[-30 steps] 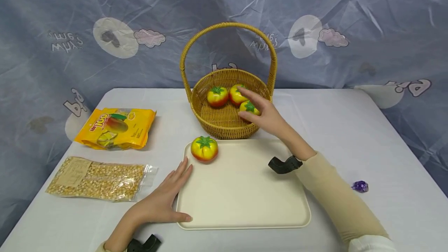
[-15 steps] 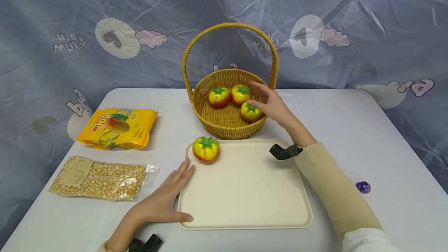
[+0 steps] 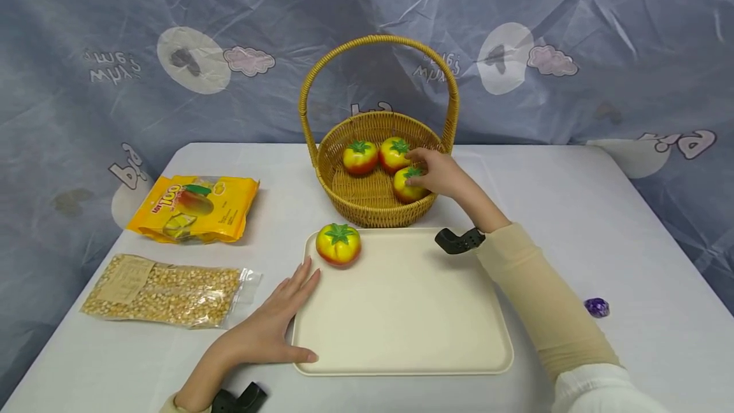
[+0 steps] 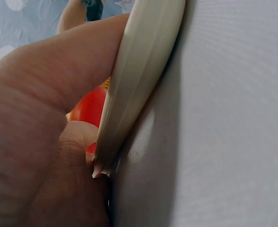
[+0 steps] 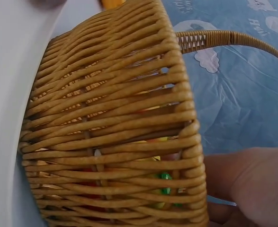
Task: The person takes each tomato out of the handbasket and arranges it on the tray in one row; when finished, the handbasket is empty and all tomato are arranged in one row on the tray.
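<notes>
My right hand (image 3: 440,174) reaches over the right rim of the wicker basket (image 3: 373,214). Its fingers and thumb curl round the nearest yellow-red tomato (image 3: 406,191) inside. Two more tomatoes with green leaf tops, a left one (image 3: 359,159) and a back one (image 3: 392,155), lie beside it. In the right wrist view, the basket's woven side (image 5: 115,109) hides most of the grip. My left hand (image 3: 266,330) rests spread along the left edge of the cream tray (image 3: 401,311), its thumb on the rim. Another tomato (image 3: 338,246) sits in the tray's far left corner.
To the left lie a yellow mango-picture packet (image 3: 197,209) and a clear bag of corn kernels (image 3: 166,292). A small purple wrapped candy (image 3: 597,307) is on the right of the white table. The tall basket handle (image 3: 378,39) arches above the tomatoes.
My right hand first drew back to the right, then lowered onto the nearest tomato, its fingers closing in round it. The left hand and tray have stayed in place.
</notes>
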Tool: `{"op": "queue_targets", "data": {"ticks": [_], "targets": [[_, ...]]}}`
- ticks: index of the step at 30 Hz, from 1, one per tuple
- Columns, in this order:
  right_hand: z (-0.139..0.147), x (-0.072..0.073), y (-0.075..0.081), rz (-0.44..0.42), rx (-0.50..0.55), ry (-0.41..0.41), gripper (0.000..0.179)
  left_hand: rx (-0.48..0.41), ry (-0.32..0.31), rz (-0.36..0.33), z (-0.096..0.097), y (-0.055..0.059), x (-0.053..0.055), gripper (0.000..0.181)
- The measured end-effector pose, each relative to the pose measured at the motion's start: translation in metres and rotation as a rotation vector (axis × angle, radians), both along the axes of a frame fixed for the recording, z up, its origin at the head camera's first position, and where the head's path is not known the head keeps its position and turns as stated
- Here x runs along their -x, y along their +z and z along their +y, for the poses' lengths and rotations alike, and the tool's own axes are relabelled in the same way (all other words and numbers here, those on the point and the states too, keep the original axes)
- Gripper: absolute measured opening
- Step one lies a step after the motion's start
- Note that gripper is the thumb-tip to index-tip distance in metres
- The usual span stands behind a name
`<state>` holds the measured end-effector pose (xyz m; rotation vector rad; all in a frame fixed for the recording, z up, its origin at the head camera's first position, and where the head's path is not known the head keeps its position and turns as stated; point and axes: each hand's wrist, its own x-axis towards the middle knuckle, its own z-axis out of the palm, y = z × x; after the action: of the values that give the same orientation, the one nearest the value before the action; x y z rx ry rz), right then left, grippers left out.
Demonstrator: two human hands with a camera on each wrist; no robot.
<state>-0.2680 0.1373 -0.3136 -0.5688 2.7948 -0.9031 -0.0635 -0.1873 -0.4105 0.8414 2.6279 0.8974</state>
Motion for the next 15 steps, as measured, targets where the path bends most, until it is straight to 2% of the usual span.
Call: {"op": "queue_targets", "data": {"ticks": [6, 11, 15], "targets": [[-0.008, -0.001, -0.003, 0.001, -0.119, 0.061, 0.045, -0.002, 0.001, -0.005, 0.0, 0.001, 0.0, 0.122], [-0.016, -0.002, -0.005, -0.007, -0.222, 0.121, 0.05, -0.003, -0.001, -0.001, 0.0, 0.001, 0.0, 0.121], [-0.02, -0.001, -0.005, -0.023, -0.259, 0.159, 0.054, -0.006, -0.001, 0.003, 0.0, 0.0, 0.0, 0.121]]}}
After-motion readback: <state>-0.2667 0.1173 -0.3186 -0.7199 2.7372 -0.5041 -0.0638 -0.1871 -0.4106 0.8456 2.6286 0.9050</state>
